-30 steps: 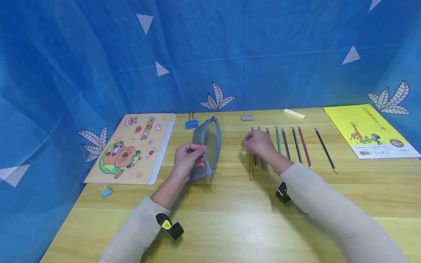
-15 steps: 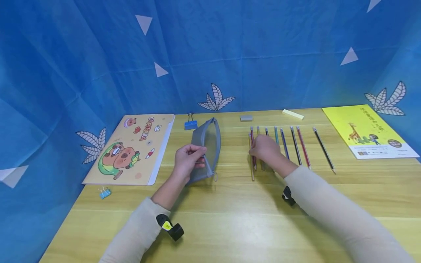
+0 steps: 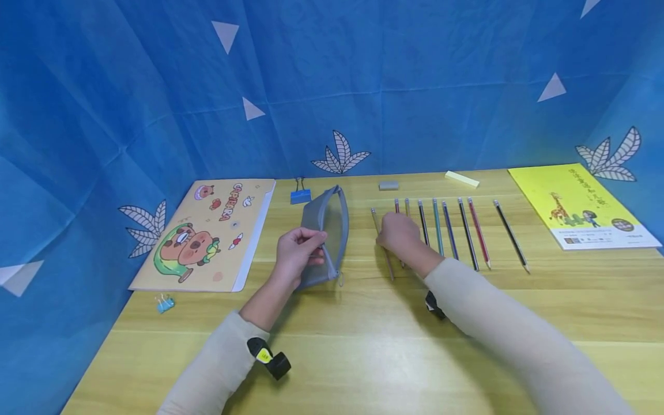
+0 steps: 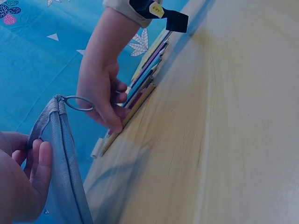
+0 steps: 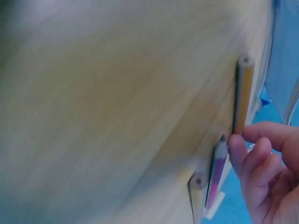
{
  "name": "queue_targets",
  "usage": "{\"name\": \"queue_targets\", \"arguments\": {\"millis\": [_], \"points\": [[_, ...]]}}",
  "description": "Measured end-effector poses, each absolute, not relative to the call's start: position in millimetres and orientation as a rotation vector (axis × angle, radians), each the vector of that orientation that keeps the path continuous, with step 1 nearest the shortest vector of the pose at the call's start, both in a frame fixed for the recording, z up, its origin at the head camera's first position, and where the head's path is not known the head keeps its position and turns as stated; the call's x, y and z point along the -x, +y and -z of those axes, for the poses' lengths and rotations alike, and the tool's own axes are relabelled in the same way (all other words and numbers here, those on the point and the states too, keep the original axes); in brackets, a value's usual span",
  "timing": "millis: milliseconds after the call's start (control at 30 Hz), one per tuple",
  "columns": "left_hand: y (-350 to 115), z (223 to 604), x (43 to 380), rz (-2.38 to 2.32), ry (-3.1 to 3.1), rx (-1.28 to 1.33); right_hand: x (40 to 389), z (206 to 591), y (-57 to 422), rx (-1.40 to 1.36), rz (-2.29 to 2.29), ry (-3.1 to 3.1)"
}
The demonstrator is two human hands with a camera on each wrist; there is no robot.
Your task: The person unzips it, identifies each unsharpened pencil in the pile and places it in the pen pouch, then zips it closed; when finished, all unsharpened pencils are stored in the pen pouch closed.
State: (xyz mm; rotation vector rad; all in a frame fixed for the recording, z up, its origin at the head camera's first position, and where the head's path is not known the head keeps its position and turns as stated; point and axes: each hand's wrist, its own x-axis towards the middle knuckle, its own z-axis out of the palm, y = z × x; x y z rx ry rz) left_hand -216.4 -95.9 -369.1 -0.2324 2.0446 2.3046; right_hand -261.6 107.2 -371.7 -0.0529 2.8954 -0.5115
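- And there goes the plain wooden pencil (image 3: 388, 265), shifted left of the row of pencils (image 3: 438, 227) in the last half second and lying slantwise on the table (image 3: 363, 346).
- The right hand (image 3: 400, 236) has swung left with it; thumb and fingertips close about the pencil's middle, pinching it low against the wood.
- That leaves this pencil apart from its neighbours and nearer the grey pouch (image 3: 335, 222), so it looks singled out; the pouch is not yet reached.
- Over on the left, no change: the left hand (image 3: 301, 256) pinches the pouch's edge between thumb and curled fingers, the mouth gaping toward the pencils.
- The other pencils lie where they were, undisturbed.
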Motion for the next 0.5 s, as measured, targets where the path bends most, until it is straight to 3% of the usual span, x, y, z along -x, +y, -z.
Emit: {"name": "queue_targets", "arguments": {"millis": [233, 500], "points": [[-98, 373, 218, -2.284, 2.067, 0.220, 264, 367, 113, 0.021, 0.916, 2.760], [-97, 366, 215, -2.282, 2.063, 0.243, 264, 339, 116, -0.235, 2.053, 2.297]]}}
